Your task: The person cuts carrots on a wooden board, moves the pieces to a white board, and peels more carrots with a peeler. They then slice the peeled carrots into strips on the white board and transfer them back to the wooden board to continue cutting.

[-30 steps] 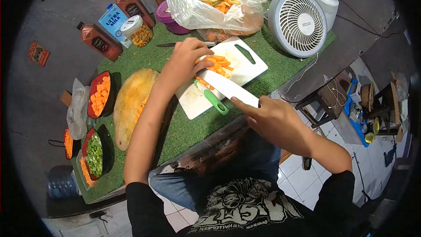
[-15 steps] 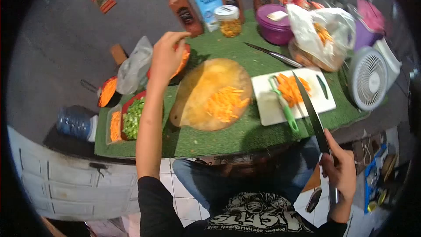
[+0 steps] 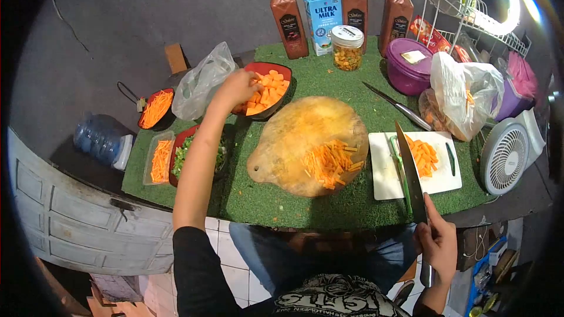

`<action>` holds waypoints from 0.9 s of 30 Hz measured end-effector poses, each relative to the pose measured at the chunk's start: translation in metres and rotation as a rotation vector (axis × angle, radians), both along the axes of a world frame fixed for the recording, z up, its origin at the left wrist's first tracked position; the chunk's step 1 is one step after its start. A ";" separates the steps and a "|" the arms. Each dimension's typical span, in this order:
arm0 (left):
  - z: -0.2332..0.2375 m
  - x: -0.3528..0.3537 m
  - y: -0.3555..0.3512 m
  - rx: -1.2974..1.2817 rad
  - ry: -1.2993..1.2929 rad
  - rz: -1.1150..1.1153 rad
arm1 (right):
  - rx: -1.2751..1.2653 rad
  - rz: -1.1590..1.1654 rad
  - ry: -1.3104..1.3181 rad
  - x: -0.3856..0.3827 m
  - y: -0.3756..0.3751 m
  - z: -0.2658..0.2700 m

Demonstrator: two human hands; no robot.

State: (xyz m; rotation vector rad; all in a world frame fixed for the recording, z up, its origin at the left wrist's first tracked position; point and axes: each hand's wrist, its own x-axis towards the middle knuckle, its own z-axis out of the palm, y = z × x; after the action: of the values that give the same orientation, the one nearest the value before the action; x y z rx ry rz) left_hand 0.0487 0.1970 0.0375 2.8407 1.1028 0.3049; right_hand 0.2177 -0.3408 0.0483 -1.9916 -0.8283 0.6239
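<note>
My left hand point(image 3: 238, 89) reaches into the red and black bowl of orange carrot chunks point(image 3: 271, 89), its fingers curled among the pieces; whether they grip one is hidden. In my right hand point(image 3: 437, 240) is a large knife point(image 3: 413, 179), its blade pointing up over the white cutting board point(image 3: 385, 170). Sliced carrot point(image 3: 422, 157) and a green-handled peeler point(image 3: 401, 170) lie on that board. Thin carrot sticks point(image 3: 332, 163) rest on the round wooden board point(image 3: 282, 147) between my hands.
Shredded carrot fills a bowl point(image 3: 156, 109) and a clear tray point(image 3: 161, 160) at left, beside chopped greens point(image 3: 183, 155). Bottles point(image 3: 289, 23), a milk carton point(image 3: 323, 20) and a jar point(image 3: 348, 50) stand behind. Another knife point(image 3: 399, 105), a purple tub point(image 3: 409, 67) and a fan point(image 3: 504, 158) are right.
My left hand has lowered from above the carrot bowl into it. The head view has shifted, so the table's things appear farther right and lower. My right hand still holds the knife.
</note>
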 end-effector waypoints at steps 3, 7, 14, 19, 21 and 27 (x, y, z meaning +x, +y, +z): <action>-0.004 0.015 0.007 0.113 0.007 -0.111 | -0.003 0.013 0.024 -0.002 0.003 -0.001; -0.011 0.028 0.014 0.166 0.088 -0.140 | -0.029 -0.002 0.061 -0.006 0.001 0.001; 0.050 0.003 -0.039 0.081 -0.076 -0.104 | -0.045 -0.004 0.080 -0.007 -0.007 -0.006; 0.037 -0.051 -0.154 -0.214 -0.080 -0.150 | 0.008 0.206 -0.031 -0.026 0.006 -0.018; 0.001 -0.061 -0.173 -0.218 -0.121 -0.168 | 0.035 0.399 -0.077 -0.033 0.021 -0.014; -0.027 -0.078 -0.198 -0.319 -0.370 -0.056 | 0.095 0.628 -0.254 -0.062 0.070 -0.005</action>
State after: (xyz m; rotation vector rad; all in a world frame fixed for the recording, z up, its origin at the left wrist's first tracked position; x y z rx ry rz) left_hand -0.0295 -0.0014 0.0106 2.4040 0.9019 0.5663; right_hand 0.1556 -0.2707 0.0429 -1.7336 -1.6369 0.6658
